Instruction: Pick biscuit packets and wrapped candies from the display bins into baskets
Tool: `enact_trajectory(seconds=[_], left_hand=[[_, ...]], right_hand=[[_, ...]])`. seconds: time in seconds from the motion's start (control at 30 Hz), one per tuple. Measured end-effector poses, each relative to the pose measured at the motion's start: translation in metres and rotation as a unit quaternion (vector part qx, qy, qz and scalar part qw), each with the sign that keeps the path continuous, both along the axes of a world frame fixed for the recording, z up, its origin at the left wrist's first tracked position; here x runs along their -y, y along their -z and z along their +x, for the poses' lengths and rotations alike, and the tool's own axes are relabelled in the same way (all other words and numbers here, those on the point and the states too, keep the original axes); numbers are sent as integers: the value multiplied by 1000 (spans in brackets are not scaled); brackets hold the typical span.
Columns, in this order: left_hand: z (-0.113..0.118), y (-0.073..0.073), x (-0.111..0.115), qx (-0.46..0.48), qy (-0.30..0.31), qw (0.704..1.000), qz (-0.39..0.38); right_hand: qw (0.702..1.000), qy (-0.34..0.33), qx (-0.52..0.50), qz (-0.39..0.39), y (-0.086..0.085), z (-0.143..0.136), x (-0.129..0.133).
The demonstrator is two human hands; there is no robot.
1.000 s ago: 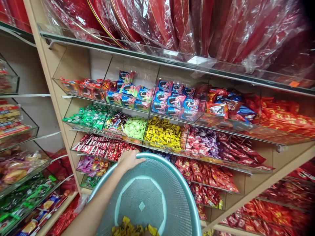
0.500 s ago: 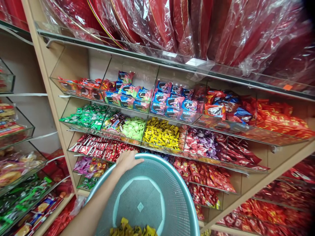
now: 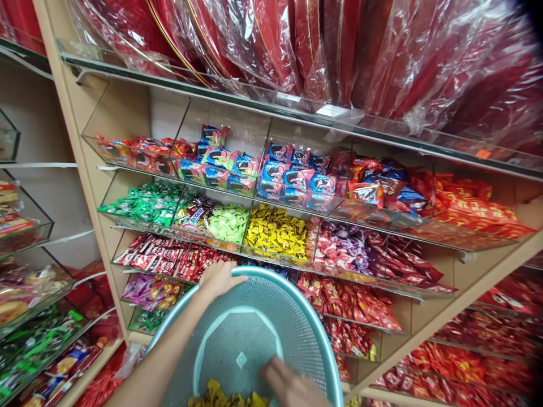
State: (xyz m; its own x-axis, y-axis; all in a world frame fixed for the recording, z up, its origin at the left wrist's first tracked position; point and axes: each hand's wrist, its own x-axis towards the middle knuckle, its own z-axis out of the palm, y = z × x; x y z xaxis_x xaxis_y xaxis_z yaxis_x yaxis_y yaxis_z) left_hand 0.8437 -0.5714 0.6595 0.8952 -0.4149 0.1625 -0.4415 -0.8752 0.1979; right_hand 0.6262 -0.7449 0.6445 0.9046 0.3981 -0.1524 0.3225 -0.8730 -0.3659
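Observation:
My left hand (image 3: pixel 219 278) is closed over the far rim of a teal mesh basket (image 3: pixel 333 333), its thumb lying on the inner side. The basket tilts toward me, so its round bottom with a pale ring shows. Yellow-wrapped candies (image 3: pixel 224 395) lie at the lower inside wall. My right hand (image 3: pixel 291 384) is inside the basket at the lower right, beside those candies. It is blurred by motion, and whether its fingers hold anything does not show. Beyond the rim, a shelf compartment holds a heap of similar yellow candies (image 3: pixel 276 232).
Clear shelf bins hold green-wrapped candies (image 3: pixel 146 203), blue-and-pink cookie packs (image 3: pixel 292 175), purple-and-white candies (image 3: pixel 343 246) and red packets (image 3: pixel 356 305). A glass shelf edge (image 3: pixel 271 102) runs above, under red plastic-wrapped goods (image 3: pixel 288 39). A wooden upright (image 3: pixel 85 152) stands at left.
My right hand has come into view inside the basket from the lower right. My left hand keeps its hold on the rim. The view has shifted slightly.

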Motion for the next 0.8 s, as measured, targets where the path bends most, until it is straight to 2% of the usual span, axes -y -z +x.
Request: enact_trajectory(seconds=[0.07, 0.13, 0.2, 0.27, 0.3, 0.4, 0.53, 0.63, 0.8], left_hand=[[0, 1, 1, 1, 4, 1000, -5], [-1, 0, 2, -3, 6, 1000, -9], [-3, -2, 1, -6, 5, 1000, -10], [-6, -4, 0, -5, 2, 1000, -8], [-7, -6, -1, -3, -1, 1000, -6], [-9, -9, -5, 2, -14, 1000, -2], [-11, -11, -10, 2, -19, 1000, -5], [-12, -12, -11, -6, -32, 999, -6], [-12, -12, -10, -16, -40, 999, -7]], right_hand=[[995, 49, 83, -7, -34, 25, 11], [980, 63, 186, 4, -71, 56, 25], [965, 94, 245, -9, -103, 92, 40], [956, 147, 250, -50, -125, 129, 53], [956, 177, 221, -72, -131, 147, 58], [966, 216, 98, -106, -137, 188, 68], [967, 225, -37, -113, -131, 211, 66], [964, 230, -72, -113, -125, 217, 61], [961, 242, -66, -116, -122, 222, 61]])
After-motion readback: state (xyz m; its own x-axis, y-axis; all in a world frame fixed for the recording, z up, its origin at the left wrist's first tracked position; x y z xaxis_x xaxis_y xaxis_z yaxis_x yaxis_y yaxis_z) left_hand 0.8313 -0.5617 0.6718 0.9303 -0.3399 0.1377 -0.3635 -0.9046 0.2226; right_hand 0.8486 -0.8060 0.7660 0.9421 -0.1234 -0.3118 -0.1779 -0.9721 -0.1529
